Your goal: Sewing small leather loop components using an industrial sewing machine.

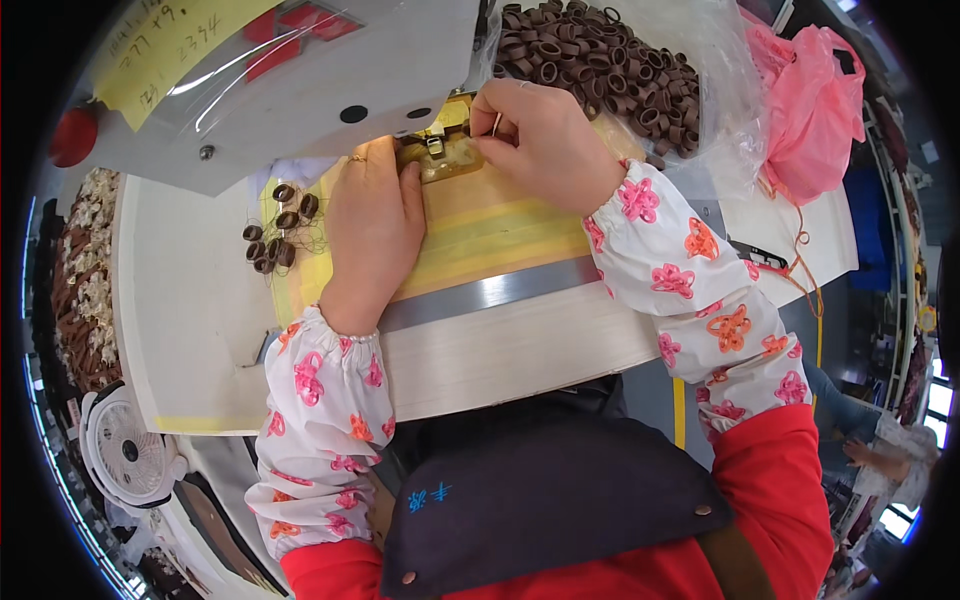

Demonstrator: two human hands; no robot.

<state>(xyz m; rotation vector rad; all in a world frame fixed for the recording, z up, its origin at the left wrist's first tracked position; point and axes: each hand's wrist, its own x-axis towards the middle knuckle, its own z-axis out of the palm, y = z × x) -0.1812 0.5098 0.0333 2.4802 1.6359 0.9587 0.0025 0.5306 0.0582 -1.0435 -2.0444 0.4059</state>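
Note:
My left hand (372, 222) lies flat on the yellow-taped bed of a white sewing machine (300, 90), fingertips at the brass presser foot (440, 150). My right hand (540, 140) is pinched at the same foot, fingers curled; what it grips is hidden, probably a small brown loop. A cluster of sewn brown elastic loops (278, 230) with loose threads lies just left of my left hand. Both forearms wear white sleeve covers with pink and orange flowers.
A clear bag heaped with brown elastic loops (600, 60) sits behind my right hand. A pink plastic bag (815, 95) hangs at the right. Brown and white pieces (85, 280) fill a bin at the left. A small white fan (130, 450) stands lower left. Another person's hand (870, 455) shows lower right.

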